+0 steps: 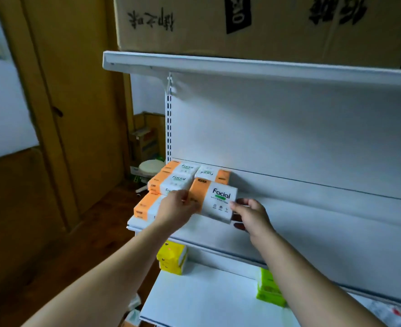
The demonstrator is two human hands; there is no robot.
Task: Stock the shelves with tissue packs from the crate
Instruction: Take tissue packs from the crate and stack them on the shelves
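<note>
A cardboard box (242, 24) with dark printing sits on the top shelf (242, 67), high above the middle shelf (324, 227). A brown door (77, 102) stands well left of the middle shelf. The white back panel (289, 128) rises straight from the middle shelf's rear edge. Below it, the lower shelf (206, 300) juts forward and carries yellow packs (171, 258) at its left and green packs (269, 289) further right, partly hidden by the right forearm. Small boxes (145, 138) and a pale round stool (151, 167) stand on the floor beyond the middle shelf's left end.

At the left end of the middle shelf lies a stack (171, 182) of orange-and-white tissue packs. One more pack (212, 174) sits at the rear with its print upside down and its orange end to the right. These crowd the held pack (214, 200) on its left and rear sides.

The held pack is just right of the stack, over the front part of the middle shelf. Whether it touches the shelf cannot be told. Its long axis runs along the shelf, dipping a little to the right. The orange end points left and the white end right. The "Facial" face is turned up and reads upright.

The left hand (176, 206) grasps the orange end with curled fingers. The right hand (251, 215) grasps the white end, thumb on top and fingers beneath.
</note>
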